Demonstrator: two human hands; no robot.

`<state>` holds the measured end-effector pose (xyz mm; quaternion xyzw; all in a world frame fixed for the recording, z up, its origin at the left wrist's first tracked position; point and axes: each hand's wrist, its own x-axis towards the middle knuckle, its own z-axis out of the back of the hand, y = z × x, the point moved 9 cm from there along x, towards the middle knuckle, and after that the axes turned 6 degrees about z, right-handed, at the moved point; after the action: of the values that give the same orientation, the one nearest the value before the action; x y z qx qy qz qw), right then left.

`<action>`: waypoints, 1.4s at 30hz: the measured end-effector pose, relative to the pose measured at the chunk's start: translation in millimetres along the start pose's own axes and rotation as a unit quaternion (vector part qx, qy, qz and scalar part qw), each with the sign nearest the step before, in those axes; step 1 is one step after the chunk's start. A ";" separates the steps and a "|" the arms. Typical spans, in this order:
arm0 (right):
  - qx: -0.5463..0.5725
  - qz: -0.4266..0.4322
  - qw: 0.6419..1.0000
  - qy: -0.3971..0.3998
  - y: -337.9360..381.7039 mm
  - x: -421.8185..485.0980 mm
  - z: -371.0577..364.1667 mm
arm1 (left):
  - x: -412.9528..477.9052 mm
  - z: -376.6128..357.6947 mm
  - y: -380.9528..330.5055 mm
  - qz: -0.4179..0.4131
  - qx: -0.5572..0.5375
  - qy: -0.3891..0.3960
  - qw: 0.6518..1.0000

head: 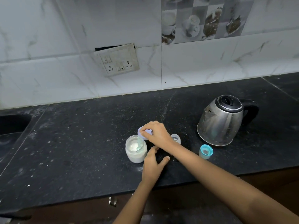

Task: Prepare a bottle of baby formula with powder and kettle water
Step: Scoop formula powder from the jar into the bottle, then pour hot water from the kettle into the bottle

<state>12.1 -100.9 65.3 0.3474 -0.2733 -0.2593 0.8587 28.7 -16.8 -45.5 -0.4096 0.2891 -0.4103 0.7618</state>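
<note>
An open glass jar (136,148) of white powder, with a pale scoop inside, stands on the black counter (80,135). Just behind it lies a lilac lid (145,132), which my right hand (156,133) pinches at its rim with curled fingers. My left hand (152,164) rests beside the jar's right side with fingers and thumb spread, holding nothing. A small clear baby bottle (176,138) stands behind my right wrist, mostly hidden. A blue bottle cap ring (205,151) sits to its right. The steel kettle (221,120) with a black handle stands at the right, lid closed.
A tiled wall with a switch and socket plate (116,59) rises behind the counter. A dark sink recess (13,125) lies at the far left. The counter's front edge runs below my arms, with a cabinet handle (112,201) under it.
</note>
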 end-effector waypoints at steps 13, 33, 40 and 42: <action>-0.026 -0.040 0.906 -0.420 -33.0 -112.5 199.0 | 22.6 -14.9 -27.6 -0.042 -0.011 0.041 0.998; -0.008 -0.168 0.944 -0.282 -196.9 -111.8 335.6 | 35.9 -40.4 -45.2 -0.044 -0.070 0.017 0.996; 0.020 -0.118 0.935 -0.334 -190.4 -97.9 331.2 | 45.8 -43.9 -56.5 -0.047 -0.077 -0.009 0.996; 0.010 -0.112 0.938 -0.327 -181.6 -89.3 328.7 | 49.0 -43.4 -60.9 -0.045 -0.082 -0.015 0.995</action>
<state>-311.8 -307.1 105.7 0.2807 -0.5012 -0.4503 0.6836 -4.3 -95.8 -19.8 -0.4892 0.2917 -0.4133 0.7104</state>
